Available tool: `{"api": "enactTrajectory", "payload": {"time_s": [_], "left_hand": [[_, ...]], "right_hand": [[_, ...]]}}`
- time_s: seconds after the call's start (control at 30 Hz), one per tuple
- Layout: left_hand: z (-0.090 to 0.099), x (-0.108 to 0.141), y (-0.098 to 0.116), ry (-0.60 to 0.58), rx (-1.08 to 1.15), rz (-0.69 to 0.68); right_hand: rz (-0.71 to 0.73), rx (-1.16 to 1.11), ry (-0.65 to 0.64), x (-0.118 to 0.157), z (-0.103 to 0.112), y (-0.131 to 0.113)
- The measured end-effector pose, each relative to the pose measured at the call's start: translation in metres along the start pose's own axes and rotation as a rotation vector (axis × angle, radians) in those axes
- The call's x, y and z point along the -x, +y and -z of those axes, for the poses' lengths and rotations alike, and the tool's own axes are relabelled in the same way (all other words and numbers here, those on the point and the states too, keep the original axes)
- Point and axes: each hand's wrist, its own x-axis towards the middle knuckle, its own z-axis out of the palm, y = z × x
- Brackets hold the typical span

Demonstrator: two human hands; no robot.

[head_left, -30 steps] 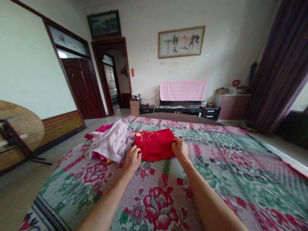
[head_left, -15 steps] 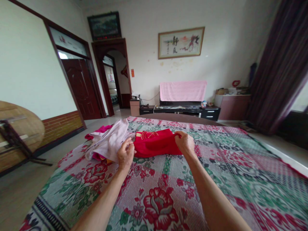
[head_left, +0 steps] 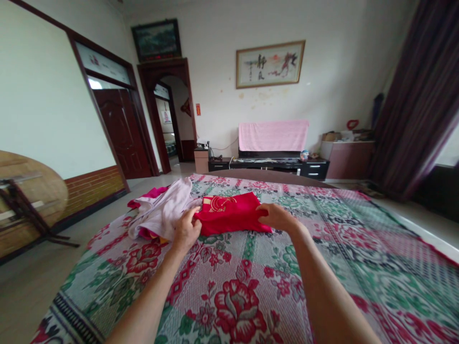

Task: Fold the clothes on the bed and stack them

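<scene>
A folded red garment (head_left: 229,217) with a gold curved print near its upper left lies flat on the flowered cover. My left hand (head_left: 188,227) pinches its left edge between thumb and fingers. At the other end, my right hand (head_left: 276,217) has its fingertips closed on the garment's right side. Close beside my left hand is a loose heap of clothes, with a pale pinkish-white garment (head_left: 165,208) on top and a magenta cloth (head_left: 153,192) showing underneath.
The flowered cover (head_left: 236,306) drapes over a large table or bed. A folded round wooden tabletop (head_left: 28,196) leans at the left. Across the room stands a black low cabinet (head_left: 313,169), with a pink cloth (head_left: 272,136) over a screen. A dark curtain (head_left: 398,105) hangs right.
My right hand has shifted slightly left and lower along the red garment's right end, its wrist now more bent. My left hand stays at the left edge, its fingers now lower.
</scene>
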Motion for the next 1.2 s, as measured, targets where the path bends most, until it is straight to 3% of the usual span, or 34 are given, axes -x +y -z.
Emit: {"api": "enactTrajectory", "payload": {"time_s": [0.13, 0.37, 0.53, 0.63, 0.7, 0.77, 0.9, 1.0, 1.1, 1.2], "left_hand": [[-0.009, 0.011, -0.015, -0.097, -0.211, -0.188], [-0.009, 0.018, -0.019, -0.199, -0.364, -0.085], [0.012, -0.01, -0.002, -0.236, -0.414, 0.057], [0.038, -0.041, 0.018, -0.109, -0.366, 0.064], [0.058, -0.06, 0.035, -0.013, -0.28, 0.121], [0.079, -0.077, 0.054, 0.008, -0.115, 0.211], [0.12, -0.097, 0.095, 0.014, 0.377, 0.375], [0.144, -0.106, 0.119, 0.008, 0.738, 0.406], [0.156, -0.11, 0.124, -0.035, 0.941, 0.415], [0.154, -0.106, 0.11, -0.123, 0.9, 0.475]], "right_hand": [[-0.025, 0.118, -0.098, 0.002, -0.011, 0.001], [-0.077, 0.082, 0.001, 0.0, -0.024, 0.005], [-0.091, -0.13, 0.101, -0.007, 0.0, -0.018], [-0.137, -0.521, 0.132, -0.015, 0.028, -0.051], [-0.127, -0.788, 0.153, -0.018, 0.052, -0.077], [-0.081, -0.951, 0.178, -0.017, 0.077, -0.101], [0.189, -1.068, 0.22, -0.01, 0.122, -0.136], [0.308, -1.088, 0.303, -0.007, 0.142, -0.151], [0.313, -1.071, 0.303, -0.007, 0.149, -0.158], [0.274, -1.027, 0.232, -0.011, 0.142, -0.157]]}}
